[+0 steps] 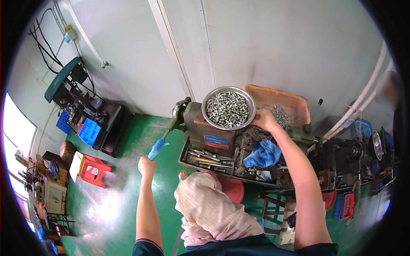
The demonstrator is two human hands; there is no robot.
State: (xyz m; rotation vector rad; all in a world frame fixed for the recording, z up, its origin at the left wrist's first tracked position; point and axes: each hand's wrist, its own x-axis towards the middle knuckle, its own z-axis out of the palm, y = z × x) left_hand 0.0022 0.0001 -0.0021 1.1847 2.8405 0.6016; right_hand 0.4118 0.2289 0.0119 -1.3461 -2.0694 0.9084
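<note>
My left hand is wrapped round the lower end of a lever handle covered in blue wrapping. That lever hangs from the left end of a small green bench machine. On top of the machine sits a round metal bowl heaped with small silvery metal parts. Just right of the bowl's rim, my right hand has its fingers bent close over the machine; whatever is between the fingertips is hidden. An orange plastic basket with more metal parts stands behind that hand.
A crumpled blue cloth and several tools lie in the machine's tray. A red stool is by my knees, under a pink cloth. At left are another red stool and a drill press. More machinery stands at right.
</note>
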